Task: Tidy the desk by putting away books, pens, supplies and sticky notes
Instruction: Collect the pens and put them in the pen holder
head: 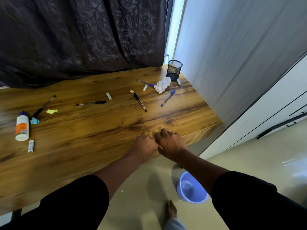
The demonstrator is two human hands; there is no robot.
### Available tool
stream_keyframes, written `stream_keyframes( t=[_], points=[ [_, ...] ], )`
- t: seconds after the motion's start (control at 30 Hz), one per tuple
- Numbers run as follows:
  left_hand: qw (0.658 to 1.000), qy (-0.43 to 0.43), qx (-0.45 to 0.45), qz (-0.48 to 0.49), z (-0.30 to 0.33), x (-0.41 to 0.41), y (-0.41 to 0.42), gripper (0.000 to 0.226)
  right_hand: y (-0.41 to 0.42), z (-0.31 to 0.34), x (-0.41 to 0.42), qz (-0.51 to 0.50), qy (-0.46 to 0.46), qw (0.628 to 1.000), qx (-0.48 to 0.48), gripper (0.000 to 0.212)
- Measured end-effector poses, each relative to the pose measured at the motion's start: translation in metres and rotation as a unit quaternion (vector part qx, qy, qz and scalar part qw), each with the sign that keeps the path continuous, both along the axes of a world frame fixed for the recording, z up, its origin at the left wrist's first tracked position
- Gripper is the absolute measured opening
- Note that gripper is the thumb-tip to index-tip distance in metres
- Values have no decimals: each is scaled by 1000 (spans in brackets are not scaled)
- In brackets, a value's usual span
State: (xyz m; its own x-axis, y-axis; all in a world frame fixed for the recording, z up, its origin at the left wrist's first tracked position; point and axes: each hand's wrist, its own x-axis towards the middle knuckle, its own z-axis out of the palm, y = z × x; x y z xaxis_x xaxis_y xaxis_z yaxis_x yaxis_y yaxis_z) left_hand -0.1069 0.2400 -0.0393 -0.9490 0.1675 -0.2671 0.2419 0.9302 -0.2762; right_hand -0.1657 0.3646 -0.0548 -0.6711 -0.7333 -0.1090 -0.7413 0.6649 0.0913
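Note:
My left hand (144,145) and my right hand (169,143) meet at the wooden desk's (99,130) front edge, fingers curled, with a blurred yellow scrap (150,135) between them. Whether either hand grips it is unclear. Farther back lie black pens (91,103) (140,102) (44,106) and blue pens (168,98) (145,83). There are also small white tubes (109,96) (145,87), yellow note scraps (51,111) (131,91) and crumpled white paper (162,85). A black mesh pen cup (174,69) stands at the back right corner. A glue bottle (22,126) and a glue stick (31,146) lie at the left.
A dark curtain (74,39) hangs behind the desk. A white wall (232,55) and a cabinet with black handles (282,125) bound the right side. On the floor under my right arm sits a blue plastic basin (191,190), with my bare foot (172,209) beside it.

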Motion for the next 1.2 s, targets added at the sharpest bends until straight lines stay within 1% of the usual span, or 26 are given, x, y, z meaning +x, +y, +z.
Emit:
stream_keyframes(
  t=[0.23,0.33,0.43,0.5,0.53,0.6,0.63,0.67,0.77,0.83,0.9,0.97,1.03,1.13,1.2],
  points=[
    [999,-5,34,12,-1,-2,-4,19,3,0,-8,30,3,999,-23,40],
    [999,7,48,8,4,-3,-6,18,4,2,-16,62,-8,998,-24,48],
    [997,12,78,11,12,-13,-8,33,-1,15,-38,126,-15,992,23,60],
    [996,2,83,29,21,-29,-13,43,-9,28,-60,164,-3,986,37,54],
    [996,-7,82,39,27,-38,-17,44,-13,35,-73,167,-14,985,31,48],
    [991,-22,100,84,37,-56,-28,39,-22,45,-95,139,-83,986,29,41],
    [985,-22,124,116,40,-63,-36,39,-27,49,-105,122,-121,984,39,39],
    [978,-13,149,147,43,-70,-43,40,-31,52,-114,111,-138,983,44,36],
    [959,22,171,223,42,-80,-64,41,-40,58,-143,108,-126,986,19,23],
    [951,34,162,262,35,-85,-75,38,-45,59,-162,109,-127,986,3,26],
    [936,39,172,305,30,-89,-82,43,-52,60,-178,109,-121,987,-4,35],
    [921,51,184,339,26,-91,-84,49,-59,57,-191,109,-107,988,-25,34],
    [916,60,179,354,22,-91,-81,48,-63,52,-200,103,-108,987,-60,32],
    [916,53,160,365,5,-94,-77,50,-64,40,-214,52,-102,985,-125,25],
    [921,55,145,357,3,-86,-78,51,-62,38,-218,-21,-94,981,-168,19]
  ],
)
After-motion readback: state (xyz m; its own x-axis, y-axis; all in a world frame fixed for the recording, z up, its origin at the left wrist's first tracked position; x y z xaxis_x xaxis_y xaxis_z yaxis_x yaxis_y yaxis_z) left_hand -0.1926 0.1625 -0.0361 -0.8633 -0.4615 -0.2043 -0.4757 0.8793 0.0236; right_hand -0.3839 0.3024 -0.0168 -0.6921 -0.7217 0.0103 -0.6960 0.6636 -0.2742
